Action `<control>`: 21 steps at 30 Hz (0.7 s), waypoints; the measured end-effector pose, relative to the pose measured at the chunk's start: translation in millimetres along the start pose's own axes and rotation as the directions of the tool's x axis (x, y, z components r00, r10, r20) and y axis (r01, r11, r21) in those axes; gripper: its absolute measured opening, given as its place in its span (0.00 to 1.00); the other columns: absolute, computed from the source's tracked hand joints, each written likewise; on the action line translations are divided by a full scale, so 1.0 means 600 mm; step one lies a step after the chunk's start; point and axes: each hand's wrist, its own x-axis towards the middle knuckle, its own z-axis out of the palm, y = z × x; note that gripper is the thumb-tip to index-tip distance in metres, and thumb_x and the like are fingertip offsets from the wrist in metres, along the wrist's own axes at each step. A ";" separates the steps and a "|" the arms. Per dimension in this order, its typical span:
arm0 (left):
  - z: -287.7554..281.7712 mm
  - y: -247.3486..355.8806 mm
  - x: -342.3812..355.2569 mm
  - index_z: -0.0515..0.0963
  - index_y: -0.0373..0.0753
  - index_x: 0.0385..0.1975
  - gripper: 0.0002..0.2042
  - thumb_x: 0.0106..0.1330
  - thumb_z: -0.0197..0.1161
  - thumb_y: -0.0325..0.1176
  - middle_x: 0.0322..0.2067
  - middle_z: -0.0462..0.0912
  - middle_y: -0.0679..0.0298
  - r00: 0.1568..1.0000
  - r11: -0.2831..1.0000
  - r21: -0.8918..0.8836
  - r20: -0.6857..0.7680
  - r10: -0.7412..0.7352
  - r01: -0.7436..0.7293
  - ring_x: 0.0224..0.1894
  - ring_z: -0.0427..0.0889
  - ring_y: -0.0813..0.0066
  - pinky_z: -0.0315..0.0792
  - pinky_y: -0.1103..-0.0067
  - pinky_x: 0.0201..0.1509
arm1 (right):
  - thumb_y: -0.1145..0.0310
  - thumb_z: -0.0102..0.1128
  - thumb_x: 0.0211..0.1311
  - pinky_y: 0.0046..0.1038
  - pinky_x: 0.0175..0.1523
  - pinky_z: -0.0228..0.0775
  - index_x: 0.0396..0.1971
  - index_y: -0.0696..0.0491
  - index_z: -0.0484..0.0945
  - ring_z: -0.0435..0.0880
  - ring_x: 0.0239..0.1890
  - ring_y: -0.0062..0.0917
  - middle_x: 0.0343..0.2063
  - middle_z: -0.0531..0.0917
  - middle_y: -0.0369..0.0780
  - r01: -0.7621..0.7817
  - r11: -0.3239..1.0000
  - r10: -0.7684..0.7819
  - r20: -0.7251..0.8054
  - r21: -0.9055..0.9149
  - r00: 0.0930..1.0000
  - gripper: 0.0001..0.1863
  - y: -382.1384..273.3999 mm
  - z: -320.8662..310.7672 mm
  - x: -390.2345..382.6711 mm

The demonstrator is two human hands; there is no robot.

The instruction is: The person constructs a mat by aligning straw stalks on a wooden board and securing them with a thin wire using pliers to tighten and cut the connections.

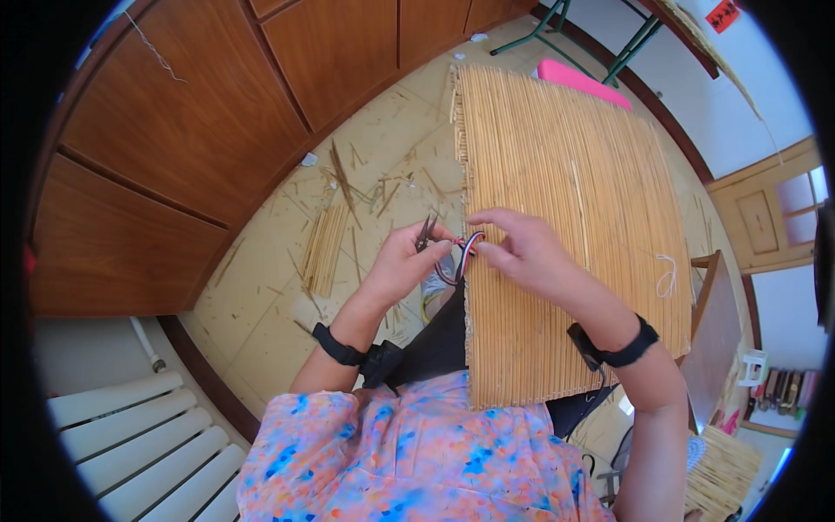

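Observation:
A large mat of straw-coloured stalks (565, 174) lies across my lap, its bound left edge running up between my hands. My left hand (402, 261) is closed around small dark scissors (425, 233), blades pointing up and away. Its thumb and forefinger also pinch one end of a thin red, white and blue striped band (471, 244). The band curves in a loop beside the mat's edge. My right hand (526, 252) rests over the mat, with thumb and fingers at the band's other side; its fingertips are partly hidden.
Loose stalks (325, 252) and scraps litter the tiled floor at left. Wooden cabinets (183, 113) line the far left, with a white radiator (139, 418) nearer. A white string (666, 277) lies on the mat. Behind it are a pink seat (583, 83) and a green-legged table (639, 48).

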 end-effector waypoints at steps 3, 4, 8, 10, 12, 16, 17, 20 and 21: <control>0.003 0.005 0.001 0.76 0.34 0.34 0.05 0.61 0.59 0.29 0.24 0.75 0.73 0.999 1.000 0.020 -0.038 -0.007 0.008 0.25 0.69 0.90 0.65 0.89 0.27 | 0.74 0.57 0.52 0.29 0.34 0.72 0.39 0.55 0.77 0.81 0.28 0.33 0.28 0.80 0.44 0.210 0.969 -0.222 -0.087 -0.128 0.971 0.12 0.038 0.040 0.029; 0.003 0.007 -0.001 0.76 0.34 0.34 0.05 0.61 0.59 0.28 0.24 0.75 0.73 0.998 1.000 0.022 -0.062 -0.010 0.012 0.24 0.69 0.90 0.65 0.88 0.27 | 0.74 0.57 0.51 0.30 0.35 0.72 0.36 0.55 0.77 0.81 0.29 0.34 0.28 0.80 0.45 0.190 0.974 -0.199 -0.067 -0.127 0.978 0.10 0.040 0.044 0.034; -0.002 0.015 -0.008 0.76 0.34 0.35 0.07 0.58 0.61 0.25 0.25 0.75 0.72 0.996 0.998 0.061 -0.091 -0.011 0.016 0.24 0.69 0.90 0.65 0.88 0.26 | 0.76 0.57 0.49 0.30 0.36 0.72 0.29 0.57 0.78 0.81 0.29 0.35 0.28 0.80 0.46 0.056 0.998 -0.056 -0.023 -0.007 0.998 0.06 0.042 0.042 0.044; -0.007 0.012 -0.009 0.76 0.35 0.37 0.10 0.54 0.63 0.23 0.26 0.75 0.70 0.979 0.962 0.255 -0.148 0.137 -0.096 0.22 0.70 0.88 0.66 0.86 0.25 | 0.76 0.56 0.50 0.30 0.36 0.72 0.30 0.57 0.78 0.81 0.29 0.35 0.27 0.80 0.46 0.049 0.999 -0.049 -0.008 -0.017 0.999 0.06 0.043 0.037 0.047; -0.006 0.018 -0.011 0.76 0.35 0.38 0.11 0.53 0.63 0.22 0.27 0.75 0.71 0.965 0.925 0.351 -0.152 0.212 -0.148 0.20 0.66 0.89 0.62 0.88 0.23 | 0.76 0.56 0.50 0.30 0.36 0.72 0.30 0.57 0.78 0.81 0.29 0.34 0.27 0.80 0.46 0.041 0.999 -0.040 0.006 -0.027 0.999 0.06 0.043 0.036 0.050; 0.004 0.013 -0.003 0.77 0.35 0.35 0.10 0.52 0.64 0.22 0.26 0.75 0.68 0.879 0.777 0.526 -0.108 0.465 -0.346 0.17 0.64 0.86 0.61 0.87 0.22 | 0.76 0.56 0.50 0.29 0.35 0.72 0.30 0.57 0.77 0.81 0.28 0.33 0.26 0.80 0.45 0.009 1.000 -0.010 0.032 0.011 0.999 0.06 0.044 0.037 0.055; 0.003 0.008 0.001 0.77 0.35 0.35 0.10 0.52 0.64 0.22 0.26 0.75 0.68 0.877 0.777 0.525 -0.110 0.467 -0.348 0.17 0.64 0.86 0.61 0.87 0.22 | 0.76 0.56 0.50 0.29 0.35 0.72 0.30 0.58 0.77 0.81 0.28 0.32 0.26 0.80 0.45 0.000 1.000 -0.001 0.037 0.025 0.999 0.06 0.046 0.038 0.057; 0.002 0.000 0.006 0.76 0.34 0.31 0.07 0.53 0.64 0.24 0.25 0.75 0.66 0.823 0.681 0.605 -0.075 0.564 -0.412 0.18 0.66 0.83 0.62 0.85 0.23 | 0.76 0.57 0.50 0.29 0.35 0.73 0.30 0.58 0.77 0.81 0.28 0.32 0.26 0.81 0.45 0.021 0.999 -0.022 0.027 0.037 0.999 0.06 0.044 0.039 0.059; 0.003 0.003 0.005 0.76 0.34 0.30 0.06 0.54 0.64 0.25 0.24 0.75 0.67 0.831 0.708 0.591 -0.108 0.546 -0.388 0.18 0.67 0.83 0.62 0.85 0.23 | 0.76 0.57 0.50 0.29 0.35 0.73 0.30 0.58 0.77 0.81 0.28 0.32 0.26 0.81 0.45 0.023 0.999 -0.024 0.028 0.037 0.999 0.06 0.040 0.038 0.057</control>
